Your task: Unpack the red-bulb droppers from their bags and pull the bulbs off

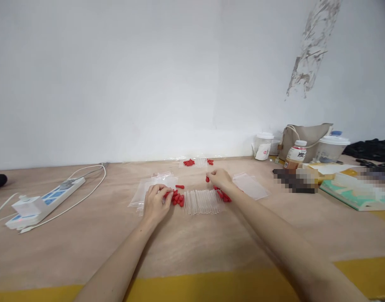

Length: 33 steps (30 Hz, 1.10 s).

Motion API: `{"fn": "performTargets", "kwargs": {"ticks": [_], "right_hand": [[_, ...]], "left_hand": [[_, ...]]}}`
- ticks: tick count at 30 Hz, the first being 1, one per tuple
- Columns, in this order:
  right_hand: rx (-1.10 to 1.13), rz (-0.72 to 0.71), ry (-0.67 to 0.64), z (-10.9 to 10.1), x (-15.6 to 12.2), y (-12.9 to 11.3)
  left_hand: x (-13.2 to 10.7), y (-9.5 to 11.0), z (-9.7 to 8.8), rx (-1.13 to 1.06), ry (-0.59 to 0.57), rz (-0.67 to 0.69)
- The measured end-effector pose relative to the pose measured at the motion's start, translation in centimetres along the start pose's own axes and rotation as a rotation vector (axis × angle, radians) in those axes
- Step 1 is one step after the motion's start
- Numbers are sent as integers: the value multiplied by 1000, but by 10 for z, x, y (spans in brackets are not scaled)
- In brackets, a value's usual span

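My left hand (156,204) is closed, thumb and fingertips pinching at a red rubber bulb (167,193) beside the left pile of red bulbs (178,199). In my right hand (221,179) a single red rubber bulb (207,179) hangs from the pinched fingertips, raised above the table. Between the hands lies a row of thin clear tubes (201,202), side by side. Partly under my right wrist is another pile of red bulbs (224,196). One loose bulb (180,186) lies just behind the left pile.
Clear plastic bags lie at left (137,191) and right (251,186). Against the wall is a filled clear bag (200,162). A power strip (50,201) with cables is far left. Cups, a bottle (295,155), a cloth bag (308,136) and a green-white book (352,193) stand right.
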State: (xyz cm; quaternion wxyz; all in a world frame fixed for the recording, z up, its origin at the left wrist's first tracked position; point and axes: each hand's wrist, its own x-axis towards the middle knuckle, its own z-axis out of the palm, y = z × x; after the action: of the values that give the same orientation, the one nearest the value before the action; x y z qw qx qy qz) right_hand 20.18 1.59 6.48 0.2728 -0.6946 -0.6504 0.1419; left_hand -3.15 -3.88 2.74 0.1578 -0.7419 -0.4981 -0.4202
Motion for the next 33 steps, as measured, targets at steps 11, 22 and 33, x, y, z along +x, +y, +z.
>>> {"fn": "performTargets", "kwargs": {"ticks": [11, 22, 33], "right_hand": [[727, -359, -236, 17, -92, 27], [725, -316, -122, 25, -97, 24], [-13, -736, 549, 9, -98, 38]], "left_hand": [[-13, 71, 4, -113, -130, 209], [-23, 80, 9, -278, -258, 133], [-17, 54, 17, -99, -145, 238]]}}
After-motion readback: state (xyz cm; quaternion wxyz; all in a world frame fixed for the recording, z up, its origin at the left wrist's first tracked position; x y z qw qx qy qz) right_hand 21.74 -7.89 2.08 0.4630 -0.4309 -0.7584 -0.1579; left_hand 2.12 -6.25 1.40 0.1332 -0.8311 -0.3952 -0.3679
